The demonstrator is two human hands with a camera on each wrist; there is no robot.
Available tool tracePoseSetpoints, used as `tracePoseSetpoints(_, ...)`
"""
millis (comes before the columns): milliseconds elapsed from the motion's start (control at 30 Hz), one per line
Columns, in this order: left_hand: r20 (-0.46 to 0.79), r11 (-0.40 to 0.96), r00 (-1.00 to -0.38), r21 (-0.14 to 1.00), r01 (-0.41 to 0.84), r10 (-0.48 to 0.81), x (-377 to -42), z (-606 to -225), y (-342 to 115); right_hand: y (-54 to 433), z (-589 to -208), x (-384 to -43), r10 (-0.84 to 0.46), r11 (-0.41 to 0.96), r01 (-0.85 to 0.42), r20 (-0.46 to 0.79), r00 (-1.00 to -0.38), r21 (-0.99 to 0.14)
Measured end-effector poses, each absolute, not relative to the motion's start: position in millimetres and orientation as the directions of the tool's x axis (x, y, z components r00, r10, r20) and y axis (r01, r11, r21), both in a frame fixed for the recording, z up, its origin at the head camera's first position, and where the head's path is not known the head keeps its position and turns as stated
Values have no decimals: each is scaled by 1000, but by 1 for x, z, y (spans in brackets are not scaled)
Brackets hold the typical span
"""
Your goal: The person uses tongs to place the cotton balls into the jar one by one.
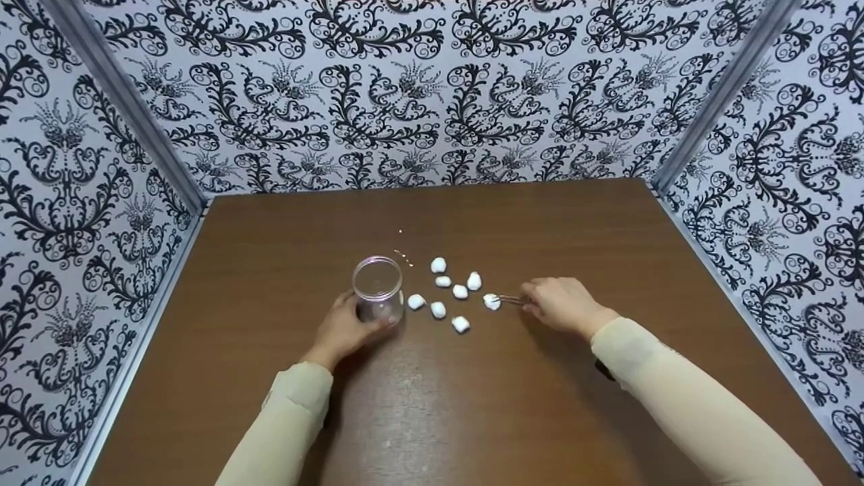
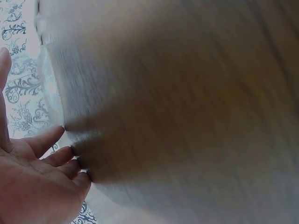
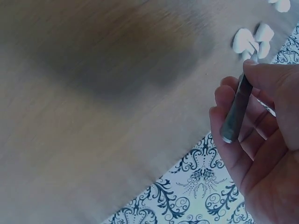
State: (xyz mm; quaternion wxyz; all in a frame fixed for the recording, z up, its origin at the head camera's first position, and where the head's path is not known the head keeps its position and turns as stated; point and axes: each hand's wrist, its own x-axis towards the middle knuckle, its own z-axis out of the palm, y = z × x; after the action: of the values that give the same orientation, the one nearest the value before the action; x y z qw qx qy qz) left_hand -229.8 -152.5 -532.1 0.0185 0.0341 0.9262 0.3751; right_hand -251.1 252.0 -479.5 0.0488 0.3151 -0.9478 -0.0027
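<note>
A clear jar [image 1: 379, 308] stands on the table, its round mouth facing up. My left hand [image 1: 343, 331] holds it low on the side, thumb in front and fingers around the far side. To the right, my right hand [image 1: 560, 305] pinches metal tweezers [image 3: 237, 112] between thumb and fingers. Their tips are at a white cotton ball [image 1: 491, 302], the rightmost of the group. Several more cotton balls lie loose between jar and tweezers, among them one [image 1: 416, 302] close beside the jar and one [image 1: 461, 324] nearest the front.
Tiny white flecks [image 1: 403, 256] lie on the brown wooden table [image 1: 304, 229] behind the jar. Walls [image 1: 412, 88] with a black-and-white scroll pattern enclose the table at the back and both sides.
</note>
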Motion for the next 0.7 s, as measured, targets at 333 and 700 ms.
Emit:
tracePoseSetpoints(333, -2, 722, -997, 689, 57, 81, -229, -530, -154, 243, -471, -256, -627, 779, -622, 70, -776, 82)
tracePoseSetpoints(700, 6, 702, -997, 710, 58, 77, -227, -528, -152, 235, -468, -259, -670, 742, -659, 94, -736, 125)
